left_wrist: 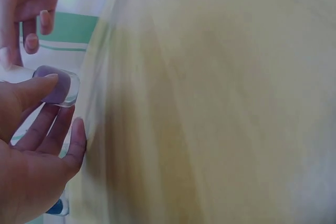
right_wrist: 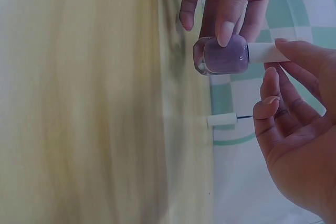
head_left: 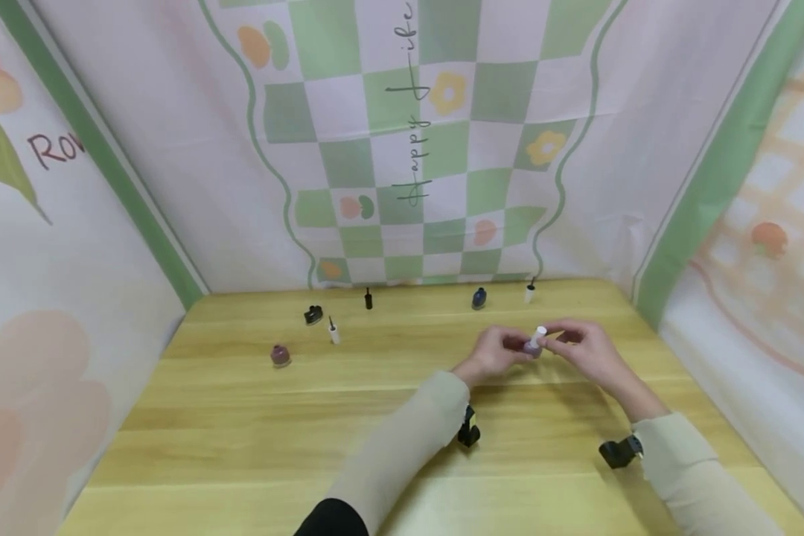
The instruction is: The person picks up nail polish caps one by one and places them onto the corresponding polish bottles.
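A small glass nail polish bottle (right_wrist: pixel 226 56) with mauve-purple polish is held between the two hands, over the right part of the table. My left hand (head_left: pixel 492 352) pinches its glass body between thumb and fingers. The white cap (right_wrist: pixel 265 53) sits on the bottle's neck, and my right hand (head_left: pixel 586 348) pinches it between thumb and fingertips. In the head view the bottle leans slightly, cap up. Behind the hands, a white brush cap (head_left: pixel 529 294) stands with its brush pointing up, and a dark blue polish bottle (head_left: pixel 479 298) stands uncapped to its left.
On the table's left side are a mauve polish bottle (head_left: pixel 280 356), another white brush cap (head_left: pixel 334 332), a black polish bottle (head_left: pixel 313 315) and a black brush cap (head_left: pixel 368 300). A printed cloth (head_left: pixel 409 149) hangs along the back edge of the wooden table (head_left: pixel 254 447).
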Motion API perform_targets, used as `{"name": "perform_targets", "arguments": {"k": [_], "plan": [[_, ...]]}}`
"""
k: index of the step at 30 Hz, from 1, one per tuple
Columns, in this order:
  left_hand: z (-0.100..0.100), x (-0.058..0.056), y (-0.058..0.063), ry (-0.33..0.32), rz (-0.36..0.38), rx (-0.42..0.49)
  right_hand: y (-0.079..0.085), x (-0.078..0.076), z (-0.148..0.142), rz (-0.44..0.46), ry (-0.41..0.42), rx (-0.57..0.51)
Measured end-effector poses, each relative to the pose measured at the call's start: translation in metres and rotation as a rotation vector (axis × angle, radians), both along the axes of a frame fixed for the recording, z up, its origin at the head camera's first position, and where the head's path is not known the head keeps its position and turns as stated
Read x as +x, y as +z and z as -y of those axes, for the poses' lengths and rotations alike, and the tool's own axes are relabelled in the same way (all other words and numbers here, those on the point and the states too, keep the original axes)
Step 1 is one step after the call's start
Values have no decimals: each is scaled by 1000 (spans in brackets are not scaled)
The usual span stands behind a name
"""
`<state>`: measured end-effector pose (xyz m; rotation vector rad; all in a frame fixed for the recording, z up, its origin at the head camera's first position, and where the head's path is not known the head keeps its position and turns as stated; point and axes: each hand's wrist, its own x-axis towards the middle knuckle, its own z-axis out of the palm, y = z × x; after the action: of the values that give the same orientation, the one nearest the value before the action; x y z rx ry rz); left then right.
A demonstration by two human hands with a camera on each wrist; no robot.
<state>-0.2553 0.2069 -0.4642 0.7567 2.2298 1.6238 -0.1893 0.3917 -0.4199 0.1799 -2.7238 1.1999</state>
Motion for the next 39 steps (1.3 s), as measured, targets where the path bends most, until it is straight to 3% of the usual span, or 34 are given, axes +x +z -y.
{"name": "perform_targets", "arguments": {"k": [14, 21, 24, 29, 33, 39], "plan": [[-5, 5, -5, 29, 17, -17, -9, 4, -5, 31, -17, 2], [1, 5, -3, 7, 39, -29, -7, 6, -3, 41, -1, -5], [10, 5, 0, -9, 46, -48, -3, 12, -3, 23, -23, 41], [35, 1, 3, -16, 29, -94, 7, 24, 1, -106, -64, 147], [55, -3, 4, -6, 14, -106, 14, 32, 7, -180, -67, 167], [81, -11, 11, -7, -25, -112, 21, 33, 16, -221, -60, 157]]}}
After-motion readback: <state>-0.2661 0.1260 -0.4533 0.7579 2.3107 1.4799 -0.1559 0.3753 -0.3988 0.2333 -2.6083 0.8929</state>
